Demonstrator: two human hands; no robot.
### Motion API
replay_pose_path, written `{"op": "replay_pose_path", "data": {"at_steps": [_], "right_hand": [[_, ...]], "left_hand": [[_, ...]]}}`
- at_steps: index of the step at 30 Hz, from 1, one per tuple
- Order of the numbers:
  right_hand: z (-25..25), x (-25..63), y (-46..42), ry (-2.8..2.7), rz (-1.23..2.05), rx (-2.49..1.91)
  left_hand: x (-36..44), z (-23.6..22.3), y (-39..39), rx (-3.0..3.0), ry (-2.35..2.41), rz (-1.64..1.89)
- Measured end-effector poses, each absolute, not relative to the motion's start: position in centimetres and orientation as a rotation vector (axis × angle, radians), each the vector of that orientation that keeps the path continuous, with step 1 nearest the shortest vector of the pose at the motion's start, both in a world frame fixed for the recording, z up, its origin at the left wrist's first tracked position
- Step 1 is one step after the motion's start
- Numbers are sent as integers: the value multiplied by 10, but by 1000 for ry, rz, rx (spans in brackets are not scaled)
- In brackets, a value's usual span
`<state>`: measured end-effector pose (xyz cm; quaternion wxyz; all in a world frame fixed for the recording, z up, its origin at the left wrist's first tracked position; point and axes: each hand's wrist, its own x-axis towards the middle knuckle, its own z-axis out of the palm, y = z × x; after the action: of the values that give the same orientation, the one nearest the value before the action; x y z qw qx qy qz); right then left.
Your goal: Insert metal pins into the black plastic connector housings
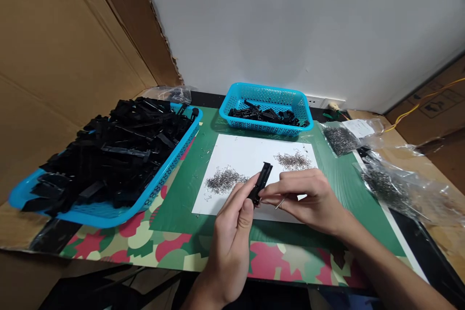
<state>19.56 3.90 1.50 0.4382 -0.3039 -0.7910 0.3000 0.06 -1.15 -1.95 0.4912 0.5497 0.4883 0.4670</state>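
Observation:
My left hand (232, 237) is closed around the lower part of a narrow black plastic part (266, 174), held tilted above the white sheet (250, 147). Close against its lower end, the fingertips of my right hand (308, 198) are pinched together. A thin metal rod (279, 203) sticks out from between the right fingers. Whatever the right thumb and forefinger touch at the part is too small to make out. On the sheet lie a pile of small wire springs (223, 180) at left and a browner pile of small wire pieces (293, 160) at right.
A large blue basket (160, 186) heaped with black plastic parts stands at left. A smaller blue basket (269, 128) with more parts is at the back. Clear bags of metal pieces (339, 138) lie at right. Cardboard (72, 34) walls the left side.

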Motion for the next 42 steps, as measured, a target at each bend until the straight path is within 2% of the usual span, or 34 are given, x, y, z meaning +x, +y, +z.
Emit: {"op": "replay_pose_path", "data": {"at_steps": [6,11,17,22,27,29,33,36,42], "right_hand": [[13,208,41,-2093,557,-702],[11,216,46,-2134,598,-771],[6,218,49,-2162,575,-888],[6,219,51,-2226,442,-1101],[4,217,51,-2297,246,-981],[5,213,49,-2153,295,-941],[8,200,42,-1769,694,-1086],[7,192,40,-1681,920,-1155],[2,190,38,-1710,977,-1146]], "left_hand": [[1,-12,-6,1482,1194,1048],[4,-5,-3,1818,1372,1151],[6,-11,0,1951,1473,1191],[9,-14,3,2036,1526,1134],[12,-15,4,2088,1560,1074],[13,-14,3,2113,1552,1080],[15,-16,1,2189,1509,1110],[15,-19,0,2216,1477,1122],[15,-21,-2,2195,1432,1138]]}}
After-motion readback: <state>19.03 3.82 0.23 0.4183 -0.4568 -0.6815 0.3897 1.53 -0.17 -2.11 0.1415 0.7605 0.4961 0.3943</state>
